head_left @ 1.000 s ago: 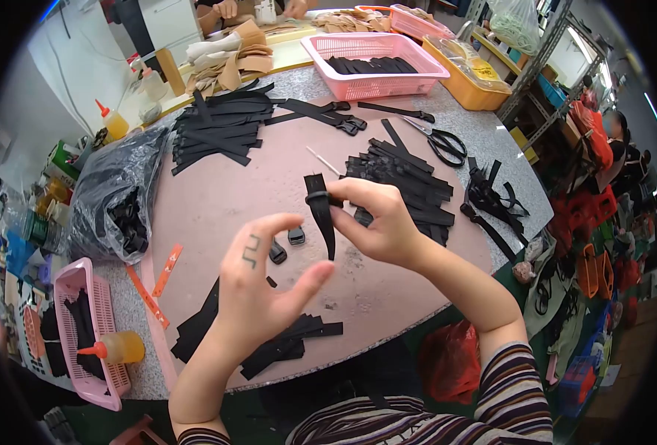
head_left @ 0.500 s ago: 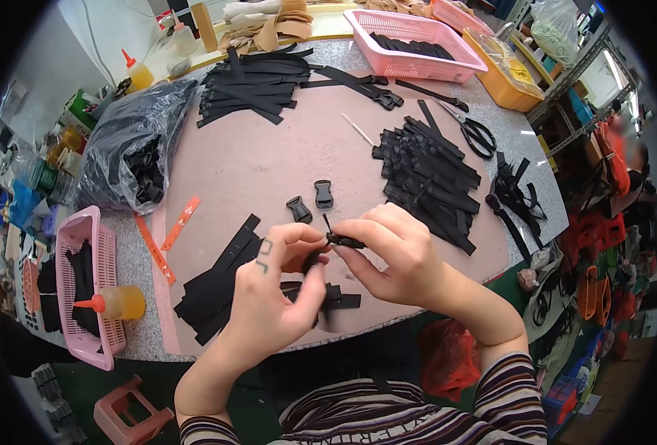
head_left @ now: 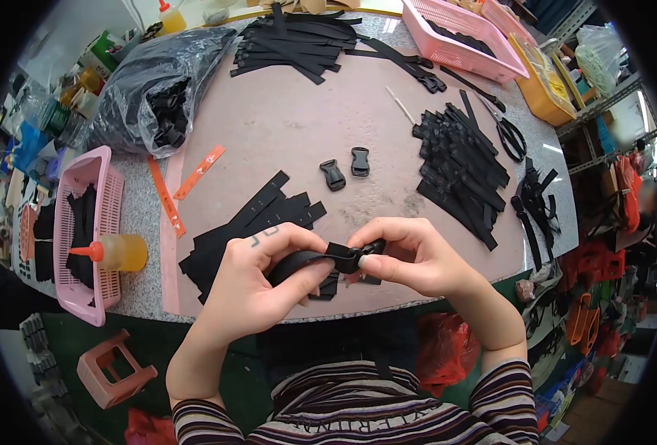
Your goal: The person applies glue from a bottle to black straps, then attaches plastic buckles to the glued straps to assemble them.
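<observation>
My left hand (head_left: pixel 258 282) is closed on a black webbing strap (head_left: pixel 296 262), its thumb and index finger pinching near the end. Between the thumb and fingers of my right hand (head_left: pixel 425 259) is a black plastic buckle (head_left: pixel 373 248). Strap and buckle meet between both hands, a short strap end standing up at the join; fingers hide part of it. Beyond the hands, two more black buckles, one at left (head_left: pixel 333 175) and one at right (head_left: pixel 360 161), lie on the pink mat (head_left: pixel 284 126). Loose straps (head_left: pixel 250 219) are heaped beside my left hand.
Finished-looking straps are piled at right (head_left: pixel 462 163), and more straps (head_left: pixel 291 44) at the back. Scissors (head_left: pixel 512 141) lie on the right edge. At left stand a plastic bag (head_left: pixel 132 96), a pink basket (head_left: pixel 113 215) and a bottle of yellow liquid (head_left: pixel 124 253).
The view has tilted, so the table appears higher. Both hands have turned the strap and buckle, and the strap end now shows upright at the buckle.
</observation>
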{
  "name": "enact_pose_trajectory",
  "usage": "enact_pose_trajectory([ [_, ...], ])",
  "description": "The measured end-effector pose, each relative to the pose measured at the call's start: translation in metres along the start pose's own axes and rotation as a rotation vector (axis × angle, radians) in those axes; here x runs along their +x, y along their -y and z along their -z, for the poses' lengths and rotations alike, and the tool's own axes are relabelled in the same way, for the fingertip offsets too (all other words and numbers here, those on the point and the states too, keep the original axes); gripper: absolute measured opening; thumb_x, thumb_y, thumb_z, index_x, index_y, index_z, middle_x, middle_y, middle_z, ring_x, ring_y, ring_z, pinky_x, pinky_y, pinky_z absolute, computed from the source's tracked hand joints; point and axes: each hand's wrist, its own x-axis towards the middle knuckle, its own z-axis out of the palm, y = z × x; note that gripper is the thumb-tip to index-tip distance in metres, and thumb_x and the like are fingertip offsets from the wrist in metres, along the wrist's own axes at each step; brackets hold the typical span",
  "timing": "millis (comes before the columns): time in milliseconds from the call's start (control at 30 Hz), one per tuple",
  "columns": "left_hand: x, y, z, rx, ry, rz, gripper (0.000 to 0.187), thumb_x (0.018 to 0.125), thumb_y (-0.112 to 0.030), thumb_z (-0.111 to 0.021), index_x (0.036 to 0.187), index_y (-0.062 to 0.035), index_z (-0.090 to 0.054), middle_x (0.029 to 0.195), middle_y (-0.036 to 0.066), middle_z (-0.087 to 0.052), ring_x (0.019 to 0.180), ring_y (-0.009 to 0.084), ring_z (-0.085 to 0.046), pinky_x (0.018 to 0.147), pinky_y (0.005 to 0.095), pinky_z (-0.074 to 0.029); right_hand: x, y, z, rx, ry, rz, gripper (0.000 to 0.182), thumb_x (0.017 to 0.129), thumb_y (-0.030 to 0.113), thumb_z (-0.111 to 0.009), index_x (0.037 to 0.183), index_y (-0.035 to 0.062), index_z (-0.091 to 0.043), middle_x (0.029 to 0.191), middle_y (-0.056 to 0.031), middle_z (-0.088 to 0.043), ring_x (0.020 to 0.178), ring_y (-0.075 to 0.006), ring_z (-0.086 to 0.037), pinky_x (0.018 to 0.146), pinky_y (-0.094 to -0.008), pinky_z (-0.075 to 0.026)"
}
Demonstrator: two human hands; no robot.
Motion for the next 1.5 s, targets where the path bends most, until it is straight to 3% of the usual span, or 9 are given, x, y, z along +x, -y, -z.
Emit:
enact_pose_trajectory([
  [333, -0.018, 0.014, -0.004, 0.074, -0.266, -0.215, 0.012, 0.083, -0.005, -0.074, 0.091, 0.0003, -0.066, 0.079, 0.004, -0.067, 0.067, 0.0068, -0.063, 0.06, 0.0217, -0.049, 0.012, 0.001, -0.026, -0.61, -0.185, 0.215, 0.022, 0.079, 0.003, -0.079, 0.097, -0.0036, -0.07, 0.084, -0.0104, -0.071, 0.078, -0.0127, -0.065, 0.072, -0.0258, -0.051],
  [533, -0.035, 0.022, 0.008, 0.123, -0.157, -0.187, 0.015, 0.083, -0.001, -0.072, 0.096, 0.0014, -0.065, 0.088, 0.006, -0.064, 0.084, 0.0114, -0.065, 0.074, 0.0234, -0.051, 0.017, -0.005, -0.034, -0.581, -0.189, 0.245, 0.024, 0.079, 0.004, -0.078, 0.1, -0.0025, -0.07, 0.084, -0.0129, -0.072, 0.073, -0.0167, -0.069, 0.066, -0.028, -0.053],
  [633, -0.047, 0.039, 0.02, -0.212, 0.021, -0.07, 0.033, 0.098, -0.03, -0.061, 0.107, 0.0014, -0.066, 0.097, 0.008, -0.067, 0.092, 0.0136, -0.064, 0.082, 0.0273, -0.049, 0.016, -0.001, -0.035, -0.648, -0.14, 0.246, 0.025, 0.075, 0.0, -0.079, 0.098, -0.0034, -0.071, 0.086, -0.014, -0.072, 0.075, -0.0184, -0.069, 0.068, -0.0283, -0.054],
  [733, -0.053, 0.072, 0.038, -0.517, 0.072, -0.119, 0.086, 0.098, -0.069, -0.02, 0.132, 0.0018, -0.055, 0.121, 0.012, -0.063, 0.115, 0.0207, -0.057, 0.099, 0.0356, -0.04, 0.014, -0.015, -0.028, -0.492, -0.116, 0.319, 0.029, 0.07, -0.007, -0.077, 0.099, -0.0034, -0.072, 0.087, -0.0143, -0.073, 0.077, -0.0201, -0.069, 0.069, -0.0282, -0.053],
  [833, -0.063, 0.105, 0.069, -1.317, -0.044, -0.327, 0.095, 0.089, -0.076, -0.037, 0.145, 0.0008, -0.038, 0.13, 0.013, -0.057, 0.12, 0.0242, -0.054, 0.103, 0.0416, -0.04, 0.015, -0.018, -0.025, -0.407, -0.108, 0.375, 0.033, 0.068, -0.009, -0.077, 0.1, -0.0031, -0.073, 0.087, -0.0137, -0.073, 0.077, -0.0202, -0.069, 0.069, -0.028, -0.052],
  [1033, -0.055, 0.129, 0.114, -1.879, -0.511, -0.653, 0.104, 0.082, -0.074, -0.054, 0.147, 0.0034, -0.03, 0.133, 0.015, -0.053, 0.121, 0.0262, -0.053, 0.107, 0.0445, -0.038, 0.024, -0.019, -0.034, -0.484, -0.022, 0.48, 0.037, 0.066, -0.009, -0.077, 0.102, -0.0011, -0.074, 0.087, -0.0124, -0.073, 0.076, -0.0206, -0.068, 0.066, -0.0282, -0.052],
  [1133, -0.043, 0.134, 0.129, -1.74, -0.36, -0.738, 0.057, 0.086, -0.03, -0.065, 0.128, 0.005, -0.049, 0.124, 0.018, -0.055, 0.119, 0.0298, -0.053, 0.106, 0.0438, -0.042, 0.02, -0.015, -0.038, -0.598, -0.046, 0.52, 0.036, 0.064, -0.005, -0.078, 0.1, 0.0008, -0.075, 0.088, -0.0113, -0.072, 0.078, -0.0214, -0.067, 0.067, -0.0299, -0.052],
  [1200, -0.041, 0.138, 0.135, -1.776, -0.452, -0.745, 0.051, 0.085, -0.017, -0.065, 0.129, 0.005, -0.05, 0.124, 0.018, -0.057, 0.121, 0.0302, -0.053, 0.107, 0.0436, -0.042, 0.017, -0.021, -0.036, -0.655, -0.074, 0.613, 0.036, 0.066, -0.004, -0.079, 0.101, 0.0027, -0.076, 0.09, -0.0103, -0.072, 0.078, -0.0225, -0.067, 0.069, -0.0314, -0.053],
  [1500, -0.048, 0.083, 0.095, -1.048, -0.436, -0.576, 0.072, 0.095, -0.032, -0.064, 0.148, 0.0007, -0.028, 0.153, 0.022, -0.032, 0.14, 0.0328, -0.037, 0.113, 0.0434, -0.041, 0.001, -0.03, -0.016, -0.482, -0.262, 0.564, 0.037, 0.072, -0.006, -0.079, 0.108, 0.0026, -0.074, 0.092, -0.0109, -0.072, 0.079, -0.0185, -0.067, 0.066, -0.0272, -0.052],
])
